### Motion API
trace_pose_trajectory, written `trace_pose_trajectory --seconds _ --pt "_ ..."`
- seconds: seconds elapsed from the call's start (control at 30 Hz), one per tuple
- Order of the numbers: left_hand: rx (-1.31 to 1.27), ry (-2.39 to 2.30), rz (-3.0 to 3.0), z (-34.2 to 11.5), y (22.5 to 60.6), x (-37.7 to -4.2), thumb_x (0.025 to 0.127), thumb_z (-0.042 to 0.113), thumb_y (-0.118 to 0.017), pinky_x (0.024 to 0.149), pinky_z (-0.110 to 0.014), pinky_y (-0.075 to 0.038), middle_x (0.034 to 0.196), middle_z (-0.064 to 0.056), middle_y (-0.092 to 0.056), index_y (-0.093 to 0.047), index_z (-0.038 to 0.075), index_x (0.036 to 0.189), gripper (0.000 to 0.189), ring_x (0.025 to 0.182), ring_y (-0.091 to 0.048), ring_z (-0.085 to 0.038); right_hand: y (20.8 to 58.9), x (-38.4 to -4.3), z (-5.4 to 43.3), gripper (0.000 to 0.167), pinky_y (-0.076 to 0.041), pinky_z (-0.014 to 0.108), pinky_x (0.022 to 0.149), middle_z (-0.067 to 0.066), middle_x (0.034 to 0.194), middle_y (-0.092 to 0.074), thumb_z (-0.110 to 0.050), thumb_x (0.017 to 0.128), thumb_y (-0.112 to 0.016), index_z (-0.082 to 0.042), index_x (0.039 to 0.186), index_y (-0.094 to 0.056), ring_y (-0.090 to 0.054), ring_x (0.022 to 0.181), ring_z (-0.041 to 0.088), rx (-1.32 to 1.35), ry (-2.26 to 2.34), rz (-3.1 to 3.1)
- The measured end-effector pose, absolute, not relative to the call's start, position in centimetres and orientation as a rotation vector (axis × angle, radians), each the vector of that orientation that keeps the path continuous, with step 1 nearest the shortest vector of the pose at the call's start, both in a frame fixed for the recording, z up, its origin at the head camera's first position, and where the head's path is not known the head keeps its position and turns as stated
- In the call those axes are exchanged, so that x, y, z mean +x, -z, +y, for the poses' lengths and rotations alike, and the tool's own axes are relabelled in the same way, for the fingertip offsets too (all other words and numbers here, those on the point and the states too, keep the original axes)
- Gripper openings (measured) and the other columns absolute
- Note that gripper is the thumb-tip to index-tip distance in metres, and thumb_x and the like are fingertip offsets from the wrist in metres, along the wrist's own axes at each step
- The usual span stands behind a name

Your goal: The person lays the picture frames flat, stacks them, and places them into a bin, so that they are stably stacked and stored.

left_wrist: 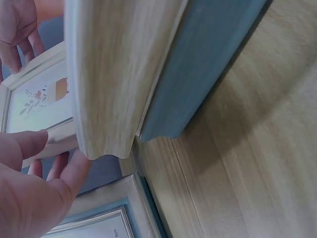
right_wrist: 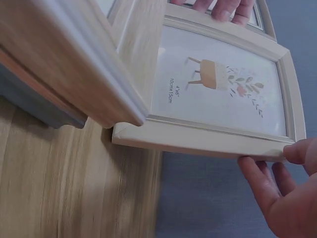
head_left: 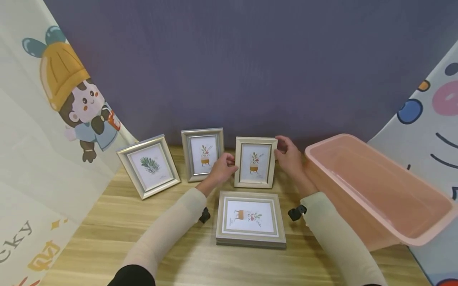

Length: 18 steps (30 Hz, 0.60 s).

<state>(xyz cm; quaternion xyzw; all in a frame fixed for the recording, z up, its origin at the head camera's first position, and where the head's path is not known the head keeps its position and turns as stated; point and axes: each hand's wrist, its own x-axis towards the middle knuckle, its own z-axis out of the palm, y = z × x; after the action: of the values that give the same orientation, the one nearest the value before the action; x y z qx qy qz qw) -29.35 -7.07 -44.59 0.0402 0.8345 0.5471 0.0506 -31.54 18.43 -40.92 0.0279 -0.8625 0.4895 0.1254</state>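
Though it's blurry in the head view, the size print (right_wrist: 174, 91) in the cream frame (head_left: 255, 163) reads fine from the right wrist. Left hand (head_left: 222, 169) and right hand (head_left: 290, 157) fingers pinch the frame's sides near the wood-grain bench's (head_left: 107, 234) far edge, purplish backdrop (head_left: 250, 67) behind.

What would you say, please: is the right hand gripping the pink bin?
No, the right hand holds the rightmost standing frame by its edge.
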Motion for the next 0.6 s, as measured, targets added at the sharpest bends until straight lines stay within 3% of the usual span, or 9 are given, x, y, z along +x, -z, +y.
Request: trace_pose_trajectory --seconds 0.13,0.27,0.5,0.6 --pt "0.098 -1.74 2.46 -6.88 44.52 -29.36 0.093 0.0 -0.067 0.08 -0.043 -0.064 0.129 -0.018 -0.061 -0.051 0.004 0.127 0.037 0.106 -0.066 -0.034 41.12 -31.49 18.33 0.05 -0.065 0.042 0.072 0.019 0.125 -0.064 -0.005 0.095 -0.062 -0.019 0.142 -0.055 -0.069 0.107 0.035 0.085 -1.45 -2.506" --pt "0.095 -1.76 2.444 -6.81 44.41 -29.27 0.093 -0.002 -0.066 0.08 -0.044 -0.064 0.128 -0.018 -0.06 -0.051 0.004 0.126 0.037 0.106 -0.066 -0.034 41.25 -31.41 18.26 0.05 -0.065 0.034 0.068 0.018 0.124 -0.065 -0.005 0.094 -0.062 -0.021 0.141 -0.056 -0.071 0.105 0.034 0.083 -1.448 -2.491" --pt "0.113 -1.757 2.451 -6.82 44.6 -29.36 0.094 -0.001 -0.065 0.08 -0.041 -0.065 0.127 -0.018 -0.06 -0.05 0.005 0.126 0.035 0.106 -0.066 -0.034 41.41 -31.31 18.16 0.05 -0.064 0.049 0.074 0.019 0.124 -0.065 -0.004 0.093 -0.062 -0.021 0.14 -0.057 -0.07 0.104 0.035 0.085 -1.491 -2.459" --pt "0.117 -1.746 2.46 -6.81 44.59 -29.32 0.094 -0.001 -0.065 0.081 -0.042 -0.064 0.127 -0.018 -0.06 -0.05 0.005 0.126 0.035 0.106 -0.066 -0.034 41.56 -31.36 18.15 0.05 -0.065 0.047 0.072 0.019 0.123 -0.065 -0.003 0.093 -0.062 -0.021 0.14 -0.057 -0.07 0.103 0.035 0.087 -1.488 -2.447"
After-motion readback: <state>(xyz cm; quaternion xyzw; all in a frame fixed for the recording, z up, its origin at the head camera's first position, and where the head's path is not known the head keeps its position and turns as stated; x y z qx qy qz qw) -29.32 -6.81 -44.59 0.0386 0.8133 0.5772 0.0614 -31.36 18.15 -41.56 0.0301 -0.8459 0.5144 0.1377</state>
